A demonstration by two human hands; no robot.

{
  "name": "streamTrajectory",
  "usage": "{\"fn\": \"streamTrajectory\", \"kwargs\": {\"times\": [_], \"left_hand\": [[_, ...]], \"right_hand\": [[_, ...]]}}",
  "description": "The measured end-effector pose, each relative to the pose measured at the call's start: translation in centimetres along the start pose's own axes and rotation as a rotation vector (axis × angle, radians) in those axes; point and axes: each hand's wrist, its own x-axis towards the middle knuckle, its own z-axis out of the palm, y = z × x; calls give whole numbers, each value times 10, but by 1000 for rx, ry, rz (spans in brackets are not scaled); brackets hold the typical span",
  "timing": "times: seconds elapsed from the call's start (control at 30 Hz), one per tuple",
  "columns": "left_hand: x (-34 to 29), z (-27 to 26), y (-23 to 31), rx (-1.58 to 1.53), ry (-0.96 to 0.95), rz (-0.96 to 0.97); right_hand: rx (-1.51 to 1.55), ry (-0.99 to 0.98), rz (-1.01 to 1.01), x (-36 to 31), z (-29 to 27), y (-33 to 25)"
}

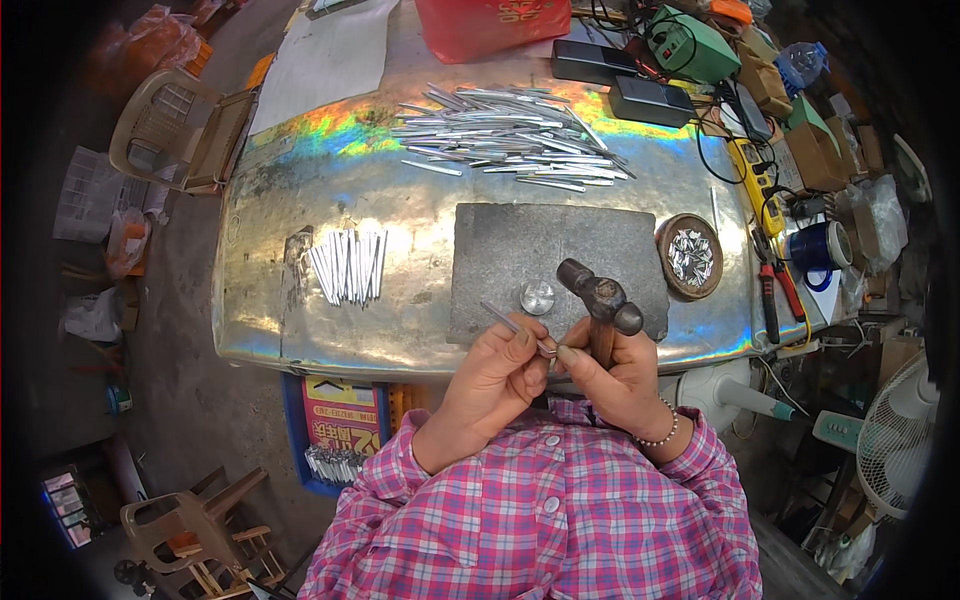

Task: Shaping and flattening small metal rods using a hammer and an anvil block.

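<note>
Between the thumb and fingers of my left hand (497, 372) is a thin silver metal strip (499, 317), slanting up and left from the grip. My right hand (622, 372) holds a hammer (603, 297) by its wooden handle, head upward. Its thumb and fingertip also meet the near end of the strip, beside the left fingers; what exactly they pinch there is too small to tell. Beyond both hands lies a dark grey slab (510, 245) with a small round metal disc (537, 296) on it. A brown bowl (708, 286) of small silver pieces stands right of the slab.
A loose heap of silver strips (510, 135) covers the table's (420, 230) far middle; a neater row of strips (350, 265) lies at left. Pliers (768, 290), a yellow power strip (752, 185) and black boxes (650, 100) crowd the right. A red bag (490, 30) stands at the back.
</note>
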Motion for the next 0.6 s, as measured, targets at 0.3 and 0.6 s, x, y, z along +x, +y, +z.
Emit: {"fn": "streamTrajectory", "kwargs": {"times": [0.3, 0.6], "left_hand": [[2, -1, -7, -100, -45, 11], [-2, -26, -4, -161, -9, 17]], "right_hand": [[-469, 79, -235, -2, 3, 5], [-406, 29, -323, 2, 5, 2]]}}
